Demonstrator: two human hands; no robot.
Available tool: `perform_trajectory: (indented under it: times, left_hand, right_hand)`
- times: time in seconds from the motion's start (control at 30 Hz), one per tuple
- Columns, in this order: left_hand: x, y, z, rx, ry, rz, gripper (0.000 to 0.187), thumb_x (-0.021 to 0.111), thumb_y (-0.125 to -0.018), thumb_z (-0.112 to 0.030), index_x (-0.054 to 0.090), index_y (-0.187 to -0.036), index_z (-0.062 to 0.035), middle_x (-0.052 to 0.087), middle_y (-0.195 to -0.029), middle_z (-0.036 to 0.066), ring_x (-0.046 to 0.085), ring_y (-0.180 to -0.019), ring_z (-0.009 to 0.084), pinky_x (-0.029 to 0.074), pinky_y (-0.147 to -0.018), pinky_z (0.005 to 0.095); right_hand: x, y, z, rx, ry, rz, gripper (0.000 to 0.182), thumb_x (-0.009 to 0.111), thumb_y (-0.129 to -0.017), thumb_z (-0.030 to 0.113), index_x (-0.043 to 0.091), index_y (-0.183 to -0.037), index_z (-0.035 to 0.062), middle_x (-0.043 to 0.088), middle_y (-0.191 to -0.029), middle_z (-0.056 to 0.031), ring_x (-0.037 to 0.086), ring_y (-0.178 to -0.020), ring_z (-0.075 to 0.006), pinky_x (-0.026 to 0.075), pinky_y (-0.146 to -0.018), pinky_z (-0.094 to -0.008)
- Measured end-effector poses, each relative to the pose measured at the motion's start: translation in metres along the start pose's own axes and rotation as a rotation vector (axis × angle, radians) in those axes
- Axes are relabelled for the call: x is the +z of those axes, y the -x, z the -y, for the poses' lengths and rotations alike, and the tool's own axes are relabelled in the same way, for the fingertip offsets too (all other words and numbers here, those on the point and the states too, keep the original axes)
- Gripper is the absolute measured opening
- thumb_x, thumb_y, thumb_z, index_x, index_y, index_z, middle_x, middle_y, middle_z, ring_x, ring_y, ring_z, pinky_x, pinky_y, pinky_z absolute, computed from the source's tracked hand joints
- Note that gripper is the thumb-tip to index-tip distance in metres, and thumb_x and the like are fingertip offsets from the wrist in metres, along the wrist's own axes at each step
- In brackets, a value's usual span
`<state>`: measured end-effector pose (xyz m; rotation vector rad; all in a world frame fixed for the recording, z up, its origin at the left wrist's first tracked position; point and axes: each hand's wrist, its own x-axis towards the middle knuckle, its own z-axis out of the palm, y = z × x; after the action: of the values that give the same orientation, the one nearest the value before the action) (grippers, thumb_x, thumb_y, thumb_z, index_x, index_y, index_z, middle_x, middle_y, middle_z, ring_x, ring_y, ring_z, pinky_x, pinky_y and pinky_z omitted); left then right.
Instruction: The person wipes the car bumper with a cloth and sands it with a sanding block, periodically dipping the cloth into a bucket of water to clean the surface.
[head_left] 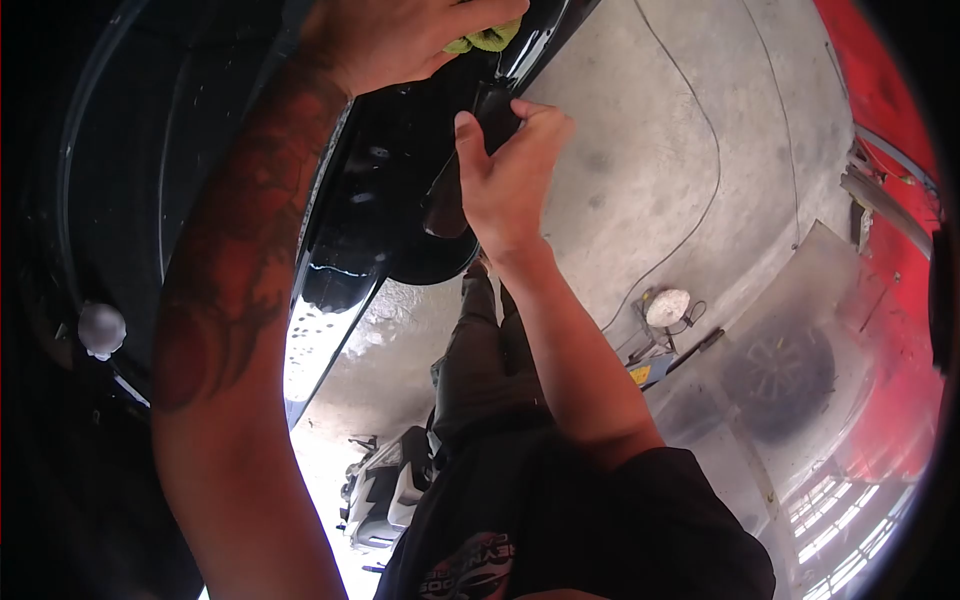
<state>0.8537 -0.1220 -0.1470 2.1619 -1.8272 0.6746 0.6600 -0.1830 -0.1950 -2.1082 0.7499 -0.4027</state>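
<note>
At the top of the head view, my left hand [400, 40] presses a bunched green cloth [488, 38] against a glossy black car panel [375, 170]. My fingers are bent over the cloth and partly cut off by the frame's edge. Lower and to the right, my right hand [515, 185] is closed around a dark, elongated piece [448, 205] at the car's side, thumb on one side and fingers on the other. The hand covers part of that piece, and its exact kind does not show.
A thin cable [715, 150] runs over the concrete floor [630, 190]. Right of me, a red car [885, 330] stands partly under clear plastic sheeting [750, 470]. A white rounded pad [667, 307] sits near it. Below, a grey-and-black machine [390, 490] stands close to my legs.
</note>
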Motion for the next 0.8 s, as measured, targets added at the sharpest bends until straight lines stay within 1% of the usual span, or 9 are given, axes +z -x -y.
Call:
perform_trajectory:
  times: [0.03,0.2,0.3,0.4,0.53,0.63,0.67,0.77,0.8]
  left_hand:
    - [0.0,0.0,0.001,0.001,-0.005,-0.015,0.037,0.08,-0.07,-0.026,0.072,-0.105,-0.028,0.064,-0.119,-0.005,0.059,-0.116,0.0184,0.031,-0.115,0.0564]
    - [-0.003,-0.002,0.0,-0.011,-0.005,0.04,0.038,0.081,-0.069,-0.025,0.072,-0.106,-0.0281,0.064,-0.119,-0.005,0.059,-0.117,0.0186,0.031,-0.115,0.0566]
    - [-0.002,-0.001,0.001,-0.002,-0.003,0.028,0.039,0.081,-0.069,-0.025,0.072,-0.106,-0.0279,0.064,-0.119,-0.005,0.059,-0.117,0.0184,0.031,-0.115,0.0565]
    - [-0.002,0.0,-0.001,-0.005,0.003,0.036,0.04,0.081,-0.068,-0.024,0.073,-0.107,-0.0278,0.064,-0.12,-0.005,0.059,-0.118,0.0184,0.031,-0.115,0.0566]
    - [-0.001,-0.001,-0.001,-0.018,0.006,0.038,0.042,0.082,-0.067,-0.023,0.073,-0.107,-0.0278,0.064,-0.12,-0.005,0.058,-0.119,0.0189,0.03,-0.116,0.057]
    - [-0.002,0.0,-0.001,-0.02,0.014,0.032,0.042,0.082,-0.067,-0.024,0.073,-0.107,-0.0279,0.064,-0.12,-0.005,0.058,-0.119,0.0189,0.03,-0.115,0.0564]
    - [-0.002,0.0,-0.001,-0.016,0.008,0.035,0.042,0.082,-0.067,-0.024,0.073,-0.107,-0.0279,0.064,-0.121,-0.005,0.059,-0.119,0.0188,0.03,-0.115,0.0563]
    - [-0.004,0.0,-0.001,-0.012,-0.002,0.047,0.041,0.082,-0.067,-0.025,0.073,-0.107,-0.028,0.064,-0.121,-0.005,0.058,-0.119,0.0185,0.03,-0.115,0.0559]
    - [-0.004,-0.001,-0.001,-0.016,0.0,0.054,0.041,0.082,-0.067,-0.025,0.073,-0.107,-0.0281,0.064,-0.121,-0.005,0.058,-0.119,0.0184,0.03,-0.116,0.056]
  right_hand:
    - [-0.001,-0.002,0.0,0.002,0.004,-0.022,0.048,0.078,-0.088,0.017,0.046,-0.117,-0.0048,0.044,-0.119,-0.0244,0.06,-0.099,-0.0466,0.053,-0.085,-0.0476]
    - [0.006,0.031,0.015,-0.035,-0.023,0.108,0.048,0.079,-0.087,0.016,0.047,-0.117,-0.0048,0.044,-0.119,-0.0246,0.061,-0.1,-0.046,0.054,-0.082,-0.0477]
    - [0.005,0.011,0.004,-0.006,-0.008,0.03,0.048,0.078,-0.087,0.017,0.048,-0.118,-0.0035,0.044,-0.12,-0.0236,0.062,-0.101,-0.0447,0.055,-0.082,-0.047]
    - [0.006,0.003,0.01,0.037,-0.049,-0.037,0.048,0.078,-0.087,0.018,0.048,-0.118,-0.0025,0.045,-0.121,-0.0227,0.062,-0.101,-0.0441,0.055,-0.083,-0.0466]
    - [0.016,0.019,0.018,-0.038,-0.025,0.052,0.049,0.078,-0.087,0.019,0.047,-0.119,-0.0015,0.045,-0.12,-0.0228,0.062,-0.098,-0.0447,0.055,-0.081,-0.0477]
    - [0.013,0.006,0.013,-0.037,-0.032,0.011,0.05,0.078,-0.087,0.019,0.047,-0.12,-0.0017,0.045,-0.12,-0.0231,0.062,-0.097,-0.0448,0.055,-0.081,-0.0475]
    - [0.009,-0.003,0.013,0.03,-0.027,0.012,0.049,0.078,-0.087,0.019,0.046,-0.119,-0.002,0.044,-0.12,-0.0234,0.062,-0.097,-0.0448,0.055,-0.081,-0.0475]
    - [0.009,-0.011,0.017,0.079,-0.083,-0.039,0.049,0.078,-0.087,0.019,0.046,-0.118,-0.0022,0.044,-0.121,-0.0234,0.062,-0.098,-0.0451,0.055,-0.08,-0.048]
    - [0.011,-0.007,0.018,0.044,-0.069,-0.01,0.049,0.078,-0.087,0.019,0.046,-0.118,-0.0023,0.044,-0.121,-0.0233,0.062,-0.098,-0.0451,0.055,-0.08,-0.0481]
